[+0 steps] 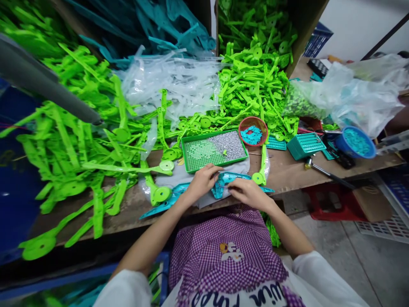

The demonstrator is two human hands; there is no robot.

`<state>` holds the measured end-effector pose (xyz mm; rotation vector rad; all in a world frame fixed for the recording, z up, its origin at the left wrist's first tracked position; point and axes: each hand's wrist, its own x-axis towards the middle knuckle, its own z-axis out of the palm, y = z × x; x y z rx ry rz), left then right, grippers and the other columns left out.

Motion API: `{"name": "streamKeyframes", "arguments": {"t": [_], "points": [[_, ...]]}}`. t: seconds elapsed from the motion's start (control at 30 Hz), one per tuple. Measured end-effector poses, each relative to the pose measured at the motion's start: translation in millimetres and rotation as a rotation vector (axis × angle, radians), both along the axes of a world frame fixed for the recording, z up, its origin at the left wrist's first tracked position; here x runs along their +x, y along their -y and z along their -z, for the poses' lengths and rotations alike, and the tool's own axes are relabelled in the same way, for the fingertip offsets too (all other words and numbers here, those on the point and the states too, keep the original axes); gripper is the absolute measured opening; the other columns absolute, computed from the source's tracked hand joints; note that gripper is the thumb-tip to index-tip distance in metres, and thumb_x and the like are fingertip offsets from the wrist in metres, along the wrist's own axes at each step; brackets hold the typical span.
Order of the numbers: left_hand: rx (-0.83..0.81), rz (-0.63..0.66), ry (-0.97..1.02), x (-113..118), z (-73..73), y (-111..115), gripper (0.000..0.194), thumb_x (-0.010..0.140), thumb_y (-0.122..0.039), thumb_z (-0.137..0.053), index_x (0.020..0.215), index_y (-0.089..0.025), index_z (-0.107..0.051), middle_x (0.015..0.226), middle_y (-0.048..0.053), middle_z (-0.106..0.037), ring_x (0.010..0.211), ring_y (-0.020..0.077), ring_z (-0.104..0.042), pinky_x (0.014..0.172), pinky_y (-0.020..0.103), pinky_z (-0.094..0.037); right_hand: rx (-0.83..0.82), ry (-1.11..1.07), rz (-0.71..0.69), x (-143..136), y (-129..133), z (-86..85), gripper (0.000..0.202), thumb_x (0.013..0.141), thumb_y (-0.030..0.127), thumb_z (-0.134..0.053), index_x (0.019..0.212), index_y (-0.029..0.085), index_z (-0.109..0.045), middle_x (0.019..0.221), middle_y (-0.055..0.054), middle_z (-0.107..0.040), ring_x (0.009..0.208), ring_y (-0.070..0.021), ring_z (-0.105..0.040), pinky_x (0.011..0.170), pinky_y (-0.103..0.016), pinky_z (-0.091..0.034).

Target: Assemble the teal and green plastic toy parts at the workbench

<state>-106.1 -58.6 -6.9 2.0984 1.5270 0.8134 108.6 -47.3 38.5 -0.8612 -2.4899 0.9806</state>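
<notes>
Left hand [206,178] and right hand [247,192] apart, bent over the blue piece [218,191] between them at the worktop [284,170] edge, grip cannot be told, best steadied left, worked gently right; one green tray [184,156], one red basket [265,128], one hammer [329,172], one blue tub [372,152]

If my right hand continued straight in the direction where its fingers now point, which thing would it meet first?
Most likely the teal plastic piece just ahead of the right hand's fingertips, with the left hand beyond; exact depth is unclear.
</notes>
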Motion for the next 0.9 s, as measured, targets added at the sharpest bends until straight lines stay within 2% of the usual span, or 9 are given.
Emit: {"name": "streamKeyframes", "arguments": {"t": [0.1,0.2,0.33,0.43,0.57,0.63,0.7,0.8,0.9], "points": [[-0.034,0.109,0.025,-11,1.4,4,0.030,0.091,-0.014,-0.044,0.108,-0.021,-0.069,0.096,0.005,-0.064,0.088,0.0164,-0.063,0.081,0.029,-0.050,-0.174,-0.136,0.257,-2,-10,14.8,0.016,0.089,0.028,-0.058,0.095,0.018,-0.069,0.085,-0.003,-0.073,0.071,-0.0148,-0.064,0.066,-0.026,-0.049],[-0.081,0.215,0.020,-19,-2.0,10,0.032,0.091,-0.013,-0.042,0.107,-0.020,-0.069,0.094,0.005,-0.063,0.088,0.0157,-0.063,0.080,0.028,-0.050,-0.282,-0.208,0.387,-6,-17,27.0,0.019,0.086,0.034,-0.060,0.092,0.019,-0.068,0.077,-0.002,-0.070,0.061,-0.0140,-0.060,0.060,-0.026,-0.047],[-0.119,0.289,0.002,-21,-9.7,13,0.025,0.094,-0.026,-0.048,0.109,-0.020,-0.068,0.098,0.006,-0.063,0.092,0.0168,-0.062,0.083,0.030,-0.049,-0.327,-0.243,0.447,-9,-19,34.6,0.018,0.084,0.035,-0.060,0.088,0.019,-0.066,0.077,-0.002,-0.070,0.061,-0.0150,-0.062,0.059,-0.027,-0.048],[-0.120,0.287,-0.057,-18,-9.5,12,0.023,0.089,-0.036,-0.060,0.104,-0.020,-0.068,0.099,0.005,-0.062,0.093,0.0187,-0.061,0.083,0.031,-0.050,-0.354,-0.243,0.460,-10,-18,37.0,0.017,0.083,0.034,-0.061,0.088,0.018,-0.066,0.077,-0.002,-0.070,0.060,-0.0152,-0.063,0.059,-0.027,-0.050],[-0.021,0.220,-0.048,-12,-1.5,17,0.012,0.090,-0.027,-0.059,0.091,-0.020,-0.069,0.098,0.005,-0.061,0.094,0.0187,-0.060,0.084,0.034,-0.051,-0.365,-0.226,0.458,-12,-22,36.3,0.018,0.084,0.033,-0.061,0.090,0.018,-0.066,0.070,-0.001,-0.068,0.057,-0.0144,-0.062,0.056,-0.026,-0.048],[0.066,0.161,-0.031,-9,3.8,25,0.014,0.093,-0.025,-0.055,0.090,-0.020,-0.068,0.100,0.006,-0.062,0.095,0.0188,-0.060,0.085,0.035,-0.051,-0.336,-0.191,0.412,-15,-31,31.4,0.018,0.084,0.032,-0.062,0.093,0.018,-0.067,0.072,-0.001,-0.068,0.059,-0.0137,-0.061,0.057,-0.025,-0.047],[0.153,0.096,-0.055,-5,8.9,35,0.016,0.095,-0.024,-0.051,0.094,-0.019,-0.067,0.098,0.007,-0.064,0.092,0.0185,-0.061,0.083,0.034,-0.051,-0.312,-0.106,0.297,-18,-45,22.3,0.017,0.085,0.027,-0.060,0.096,0.016,-0.067,0.079,-0.002,-0.070,0.059,-0.0120,-0.061,0.058,-0.024,-0.046],[0.250,0.023,-0.226,3,11.3,48,0.020,0.097,-0.021,-0.046,0.098,-0.018,-0.066,0.084,0.006,-0.065,0.077,0.0172,-0.061,0.072,0.030,-0.049,-0.215,0.115,0.058,-30,-72,2.8,0.013,0.084,0.018,-0.061,0.093,0.016,-0.069,0.081,-0.002,-0.071,0.063,-0.0111,-0.059,0.062,-0.023,-0.043],[0.281,0.063,-0.455,14,0.0,53,0.022,0.095,-0.012,-0.045,0.098,-0.018,-0.066,0.081,0.007,-0.064,0.073,0.0178,-0.059,0.067,0.030,-0.045,-0.054,0.295,-0.244,-55,-94,-16.3,0.010,0.079,0.015,-0.067,0.087,0.018,-0.072,0.080,-0.001,-0.072,0.070,-0.0125,-0.059,0.064,-0.024,-0.039]]}}
